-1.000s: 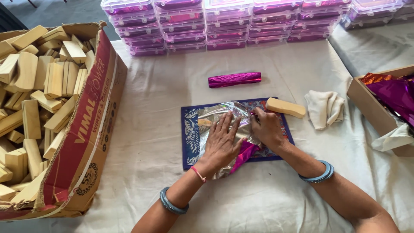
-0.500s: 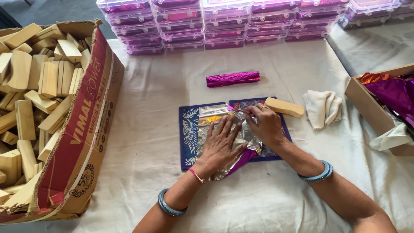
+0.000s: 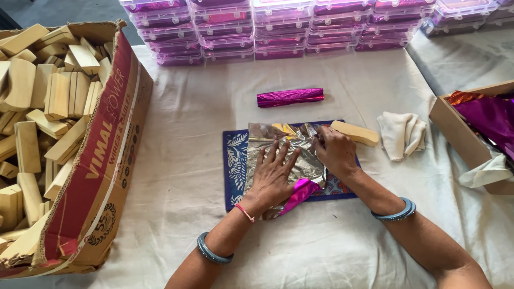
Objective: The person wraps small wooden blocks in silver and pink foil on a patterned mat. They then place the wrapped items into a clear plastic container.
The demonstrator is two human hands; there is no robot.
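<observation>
Head view: cardboard box (image 3: 101,176) of wooden blocks (image 3: 48,101)

Carton of wooden blocks (image 3: 48,123), stacked plastic boxes (image 3: 278,27), folded cloth (image 3: 401,134).

A foil sheet (image 3: 284,155) lies on a mat (image 3: 234,166) under both hands, a wrapped roll (image 3: 289,97) behind it, a block (image 3: 355,132) (apparently wood) just right, a carton (image 3: 101,155) of blocks far left.

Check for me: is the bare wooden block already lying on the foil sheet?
No, the wooden block lies beside the foil sheet, right of the right hand.
</observation>
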